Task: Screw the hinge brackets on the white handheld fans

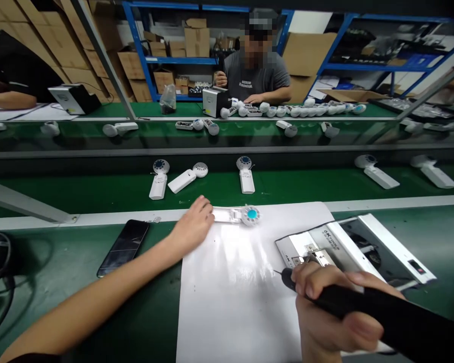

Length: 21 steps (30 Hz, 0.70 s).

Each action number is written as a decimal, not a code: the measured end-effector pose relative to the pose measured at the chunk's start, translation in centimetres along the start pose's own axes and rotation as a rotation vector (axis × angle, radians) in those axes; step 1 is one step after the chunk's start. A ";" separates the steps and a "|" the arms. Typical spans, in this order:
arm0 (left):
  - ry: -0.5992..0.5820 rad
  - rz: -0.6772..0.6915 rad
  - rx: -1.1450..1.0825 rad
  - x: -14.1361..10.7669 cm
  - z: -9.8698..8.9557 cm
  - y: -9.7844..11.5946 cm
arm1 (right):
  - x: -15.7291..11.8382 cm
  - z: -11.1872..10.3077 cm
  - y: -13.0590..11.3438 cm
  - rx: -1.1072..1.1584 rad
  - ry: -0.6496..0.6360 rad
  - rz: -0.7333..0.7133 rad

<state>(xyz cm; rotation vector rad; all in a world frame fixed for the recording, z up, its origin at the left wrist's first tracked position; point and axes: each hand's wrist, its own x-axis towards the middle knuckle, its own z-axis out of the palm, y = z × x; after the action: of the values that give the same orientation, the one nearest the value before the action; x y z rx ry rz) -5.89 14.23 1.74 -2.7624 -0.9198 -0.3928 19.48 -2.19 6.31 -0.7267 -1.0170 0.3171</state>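
L hand (pixel 194 224): fingers part-curled at the L end of white fan unit (pixel 227 215); can't tell if gripped.
R hand (pixel 333 297): closed round blk driver (pixel 404 322), thin bit pointing L, in front of 6K TOOLS box (pixel 353 247).
Fan unit: on white sheet (pixel 227 317), far edge, blue-centred head to R.
Phone (pixel 124 247): L of sheet, nr L forearm.
Belt (pixel 298 184): more white units beyond sheet.
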 end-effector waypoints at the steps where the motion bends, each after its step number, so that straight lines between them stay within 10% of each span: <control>1: -0.023 -0.025 0.015 0.4 -0.1 -2.0 | -0.1 0.0 0.0 0.012 0.002 0.027; 9: -0.200 -0.114 0.050 2.8 -1.8 -9.5 | -1.9 -2.4 -1.4 -0.114 0.118 0.089; 15: -0.216 0.023 -0.051 10.7 -0.6 -7.1 | 1.8 -3.2 -3.4 -0.239 0.098 -0.029; 21: -0.274 0.084 -0.179 16.3 2.7 -4.2 | 5.6 -1.1 -0.4 -0.192 -0.015 -0.221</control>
<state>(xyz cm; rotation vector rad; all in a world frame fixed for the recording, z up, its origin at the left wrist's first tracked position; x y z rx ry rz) 4.58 27.35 4.71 -3.0623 -0.8588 -0.0857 23.25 0.19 9.96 -0.7767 -1.1411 0.0336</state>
